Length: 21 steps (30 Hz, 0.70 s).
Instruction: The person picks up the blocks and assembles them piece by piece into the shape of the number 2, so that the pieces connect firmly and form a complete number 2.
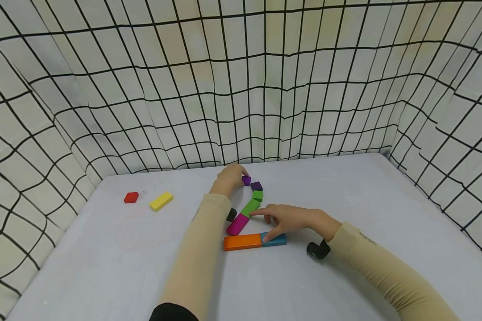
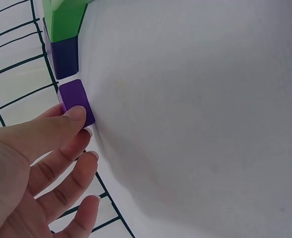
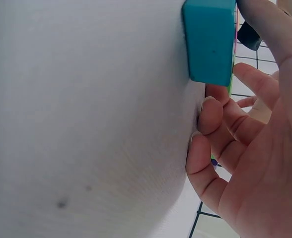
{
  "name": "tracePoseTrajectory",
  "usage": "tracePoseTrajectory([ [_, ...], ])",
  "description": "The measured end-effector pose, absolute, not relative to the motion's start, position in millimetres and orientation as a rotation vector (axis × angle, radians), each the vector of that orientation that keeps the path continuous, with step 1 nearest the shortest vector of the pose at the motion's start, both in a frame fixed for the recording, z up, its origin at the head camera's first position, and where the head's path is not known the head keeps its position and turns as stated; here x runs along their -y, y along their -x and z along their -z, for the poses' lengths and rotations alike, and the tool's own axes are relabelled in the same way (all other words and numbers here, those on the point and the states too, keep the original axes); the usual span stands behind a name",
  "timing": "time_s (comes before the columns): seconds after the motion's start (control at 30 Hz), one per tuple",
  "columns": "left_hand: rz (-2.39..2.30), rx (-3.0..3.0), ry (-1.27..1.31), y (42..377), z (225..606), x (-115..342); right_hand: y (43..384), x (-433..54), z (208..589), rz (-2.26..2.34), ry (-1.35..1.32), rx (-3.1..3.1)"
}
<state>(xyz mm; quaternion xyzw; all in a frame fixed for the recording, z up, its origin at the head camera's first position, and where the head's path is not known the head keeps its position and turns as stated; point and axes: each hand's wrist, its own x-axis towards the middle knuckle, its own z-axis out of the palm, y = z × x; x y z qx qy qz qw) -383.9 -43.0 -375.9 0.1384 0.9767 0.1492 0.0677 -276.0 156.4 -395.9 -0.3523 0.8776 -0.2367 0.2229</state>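
At the far left of the white table [image 1: 116, 267] lie a red block [image 1: 131, 197] and a yellow block [image 1: 161, 201], well apart from the rest. Next, the left hand [image 1: 228, 179] pinches a purple block [image 2: 72, 94] between thumb and fingers at the row's far end, a slim gap from the dark purple block [image 1: 256, 186]. An orange block [image 1: 243, 242] and a magenta block [image 1: 238, 224] sit nearer; a long green block [image 1: 251, 207] and a small green block [image 1: 257, 195] continue the curve. The right hand [image 1: 293, 218] lies loose, thumb on the blue block [image 1: 274, 239], index fingertip at the long green block. The purple block looks light, stiff, smooth and hardly fragile; opposite side faces should suit a pinch. No containers show.
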Motion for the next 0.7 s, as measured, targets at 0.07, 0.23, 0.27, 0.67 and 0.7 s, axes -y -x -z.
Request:
tracePoseTrajectory([
  [0.07, -0.450, -2.947, -0.417, 384.7, 376.2, 42.2, 275.8, -156.4, 395.5, 0.657, 0.981, -2.420],
  [0.23, -0.455, -2.953, -0.402, 384.7, 375.5, 40.7, 275.0, -156.0, 393.8, 0.662, 0.991, -2.417],
  [0.27, -0.455, -2.953, -0.402, 384.5, 375.4, 40.6, 274.9, -155.9, 393.4, 0.659, 0.990, -2.418],
  [0.67, -0.455, -2.951, -0.444, 386.5, 377.7, 38.1, 276.6, -156.4, 394.8, 0.656, 0.991, -2.416],
  [0.7, -0.452, -2.951, -0.448, 386.6, 378.3, 37.8, 276.9, -156.7, 395.3, 0.659, 0.994, -2.414],
])
